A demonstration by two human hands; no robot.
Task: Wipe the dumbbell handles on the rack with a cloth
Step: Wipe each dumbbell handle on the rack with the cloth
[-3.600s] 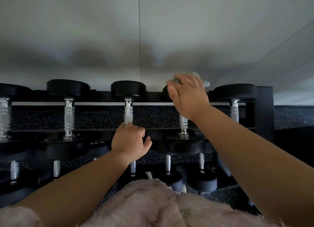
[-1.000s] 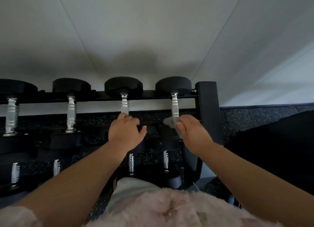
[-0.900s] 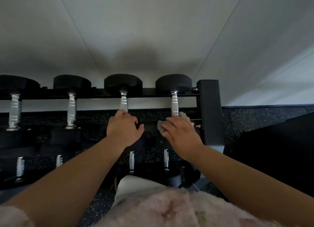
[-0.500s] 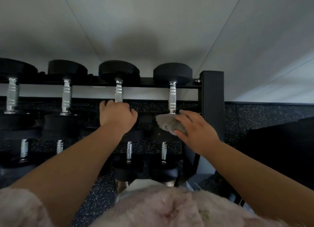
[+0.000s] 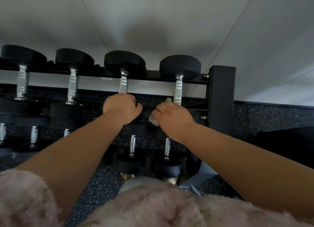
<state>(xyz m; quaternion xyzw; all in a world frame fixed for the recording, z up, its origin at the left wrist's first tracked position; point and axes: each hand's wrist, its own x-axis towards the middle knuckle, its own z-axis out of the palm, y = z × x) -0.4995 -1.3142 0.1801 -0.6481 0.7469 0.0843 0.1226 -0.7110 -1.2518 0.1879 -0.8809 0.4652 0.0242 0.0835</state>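
- The left hand (image 5: 121, 108) curls its fingers round one dumbbell handle (image 5: 123, 84) on the rack (image 5: 220, 97).
- The right hand (image 5: 173, 118) clutches the cloth (image 5: 152, 119) against the neighbouring handle (image 5: 178, 91).

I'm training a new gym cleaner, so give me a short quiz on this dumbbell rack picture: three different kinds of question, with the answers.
1. True or false: the right hand holds the cloth.
2. On the top row of the rack, which handle is the cloth at? A) rightmost B) second from right C) third from right
3. Fill in: counting from the right end of the top row, the left hand grips the ___ handle.

Key: 1 true. 2 A, the rightmost handle, at its lower end. 3 second; fingers curl round the second handle.
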